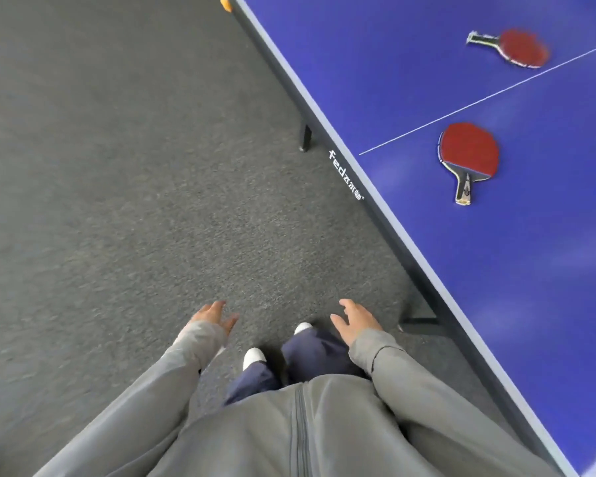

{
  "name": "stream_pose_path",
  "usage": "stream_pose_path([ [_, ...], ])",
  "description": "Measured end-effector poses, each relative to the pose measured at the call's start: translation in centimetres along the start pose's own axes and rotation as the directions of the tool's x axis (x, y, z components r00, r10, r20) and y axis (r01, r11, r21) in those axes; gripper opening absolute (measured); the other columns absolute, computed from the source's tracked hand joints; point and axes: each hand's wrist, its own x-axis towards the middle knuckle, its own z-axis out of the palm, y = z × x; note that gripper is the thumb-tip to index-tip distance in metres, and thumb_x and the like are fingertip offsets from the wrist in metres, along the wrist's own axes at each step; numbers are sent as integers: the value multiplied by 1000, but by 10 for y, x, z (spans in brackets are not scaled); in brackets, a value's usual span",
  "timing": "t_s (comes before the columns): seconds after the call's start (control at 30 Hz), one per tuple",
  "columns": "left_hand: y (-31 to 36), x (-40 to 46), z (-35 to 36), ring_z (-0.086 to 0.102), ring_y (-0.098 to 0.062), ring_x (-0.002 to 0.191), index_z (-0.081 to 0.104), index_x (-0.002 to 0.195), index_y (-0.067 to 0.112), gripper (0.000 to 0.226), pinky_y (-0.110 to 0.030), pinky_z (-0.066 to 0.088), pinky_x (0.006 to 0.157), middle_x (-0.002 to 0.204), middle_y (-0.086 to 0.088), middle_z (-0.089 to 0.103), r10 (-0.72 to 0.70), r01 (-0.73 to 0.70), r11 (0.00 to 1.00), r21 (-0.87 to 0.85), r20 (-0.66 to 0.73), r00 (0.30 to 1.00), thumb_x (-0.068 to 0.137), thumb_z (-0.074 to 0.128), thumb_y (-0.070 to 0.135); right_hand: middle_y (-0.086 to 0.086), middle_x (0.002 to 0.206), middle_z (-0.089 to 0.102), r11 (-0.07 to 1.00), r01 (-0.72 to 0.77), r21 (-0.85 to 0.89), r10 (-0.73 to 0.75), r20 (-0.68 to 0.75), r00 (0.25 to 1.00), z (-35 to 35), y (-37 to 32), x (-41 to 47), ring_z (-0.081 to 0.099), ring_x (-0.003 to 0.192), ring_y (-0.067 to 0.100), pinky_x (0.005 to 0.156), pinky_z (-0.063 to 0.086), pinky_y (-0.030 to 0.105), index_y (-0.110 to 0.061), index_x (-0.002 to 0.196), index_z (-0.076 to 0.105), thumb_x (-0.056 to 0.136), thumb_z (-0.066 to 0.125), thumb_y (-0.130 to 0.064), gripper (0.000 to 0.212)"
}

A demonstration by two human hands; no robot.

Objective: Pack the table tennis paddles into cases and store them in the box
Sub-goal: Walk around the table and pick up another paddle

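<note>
Your left hand (211, 317) and right hand (355, 321) both hung loosely spread over the carpet (117, 201), holding nothing. The near paddle (468, 156) lay on the blue table (410, 80) up and to your right, red face up, its long axis running roughly toward you with the handle at the near end, and the far paddle (520, 48) lay beyond the white line with its handle pointing left. Your right hand was plainly the nearer one; no case or box showed anywhere

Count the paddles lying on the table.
2. The near paddle lies just this side of the white line; the far paddle lies beyond it. More may sit outside the view.
</note>
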Motion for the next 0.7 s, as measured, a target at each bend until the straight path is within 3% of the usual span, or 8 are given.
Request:
stream_pose_path([
  [0.27,118,69,-51,40,-28,133,31,144,19,57,-33,33,107,147,-8,39,168,-171,980,101,39,985,95,45,44,6,141,44,977,-10,214,42,-147,988,-82,-6,67,38,132,24,109,32,40,-16,141,36,96,46,-34,49],
  [0.4,181,98,-76,42,-27,130,35,142,20,54,-33,35,107,144,-7,43,225,-229,969,96,55,973,94,47,41,7,131,50,939,17,344,89,-291,953,-141,3,97,46,123,24,104,38,40,-13,135,43,96,48,-31,44],
  [0.57,254,116,-93,51,-26,121,45,136,15,48,-33,39,103,132,-11,54,369,-369,929,15,11,930,93,54,32,9,117,54,875,54,481,236,-521,820,-202,29,130,51,110,25,95,44,38,-8,128,49,93,55,-25,40],
  [0.7,302,123,-103,59,-23,109,53,130,14,42,-26,42,96,123,-8,61,483,-482,876,-28,11,876,91,59,28,12,119,53,799,3,601,447,-597,666,-238,57,156,50,113,28,98,41,44,-7,127,50,89,61,-28,45],
])
